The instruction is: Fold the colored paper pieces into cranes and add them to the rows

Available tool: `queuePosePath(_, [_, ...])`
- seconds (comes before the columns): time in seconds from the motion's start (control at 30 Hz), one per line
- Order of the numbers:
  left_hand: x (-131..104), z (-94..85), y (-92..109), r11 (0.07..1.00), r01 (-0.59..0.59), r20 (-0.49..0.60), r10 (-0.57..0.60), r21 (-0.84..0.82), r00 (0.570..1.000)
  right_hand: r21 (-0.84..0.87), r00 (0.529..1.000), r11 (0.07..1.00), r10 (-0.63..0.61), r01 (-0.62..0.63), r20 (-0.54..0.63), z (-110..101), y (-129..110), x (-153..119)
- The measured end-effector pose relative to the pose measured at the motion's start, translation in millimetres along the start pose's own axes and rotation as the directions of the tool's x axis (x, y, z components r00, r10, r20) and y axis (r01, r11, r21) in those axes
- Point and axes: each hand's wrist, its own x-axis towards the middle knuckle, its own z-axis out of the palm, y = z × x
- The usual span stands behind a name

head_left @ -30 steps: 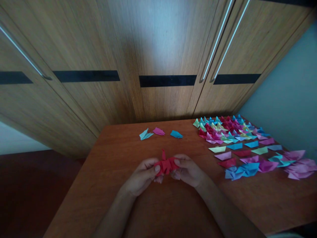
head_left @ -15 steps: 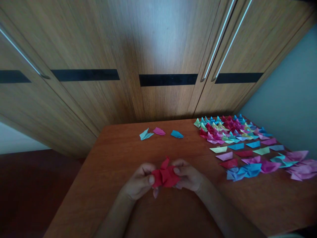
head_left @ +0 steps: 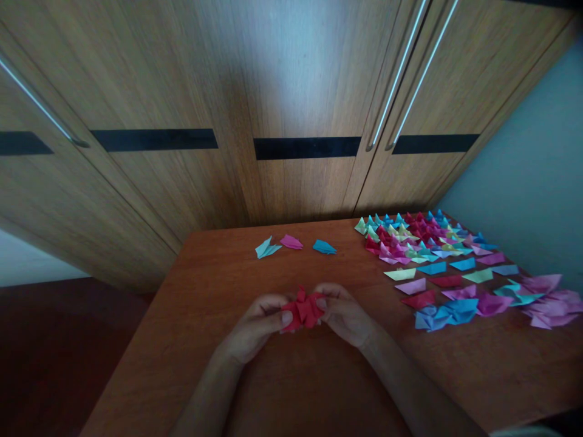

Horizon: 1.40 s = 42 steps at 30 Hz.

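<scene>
Reddish-brown wooden table (head_left: 204,291), rows of colourful folded papers (head_left: 419,237), three loose pieces (head_left: 291,242) apart

The red folded paper (head_left: 304,314) has been tilted by the left hand (head_left: 255,326) and right hand (head_left: 347,314), its pointed flap (head_left: 301,295) brought from a rightward lean to nearly upright.

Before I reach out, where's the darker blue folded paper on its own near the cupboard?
In the head view, the blue folded paper lies near the table's far edge, just right of the pink one.
</scene>
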Motion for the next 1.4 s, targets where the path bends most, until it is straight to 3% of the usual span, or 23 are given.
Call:
queuePosePath(0.1, [1.9, 3.5, 4.7, 0.997, -0.019, 0.026, 0.017, 0.074, 1.0, -0.072, 0.999, 0.997, -0.022, 0.02, -0.028, 0.4, -1.2, 1.6])
queuePosePath(0.27, [4.1, 4.0, 2.8, 0.99, -0.01, 0.029, 0.006, 0.143, 1.0, -0.117, 0.974, 0.993, -0.036, 0.01, -0.222, 6.8, 0.8, 6.5])
queuePosePath(0.6, [4.9, -2.1, 0.7, 0.993, 0.018, -0.09, -0.008, 0.117, 0.996, -0.169, 0.996, 0.985, -0.045, 0.031, -0.081, -1.9, -10.6, 2.9])
queuePosePath(0.9, [8.4, -8.0, 3.2, 0.915, 0.099, -0.183, -0.028, 0.392, 0.983, -0.283, 0.997, 0.958, -0.019, 0.041, 0.08, -8.8, -22.4, -1.9])
queuePosePath(1.03, [11.3, -6.7, 3.7, 0.87, 0.112, -0.204, -0.013, 0.48, 0.979, -0.323, 0.997, 0.944, -0.042, 0.059, 0.059, -15.3, -21.1, 0.4])
queuePosePath(1.2, [13.6, -7.0, -0.7, 0.792, 0.125, -0.223, 0.014, 0.598, 0.975, -0.539, 0.969, 0.836, -0.205, 0.099, -0.14, -19.2, -17.7, 3.5])
queuePosePath(1.4, [15.0, -8.5, -1.6, 0.724, 0.121, -0.25, 0.072, 0.679, 0.966, -0.771, 0.983, 0.635, -0.163, 0.039, -0.084, -17.3, -16.5, 6.1])
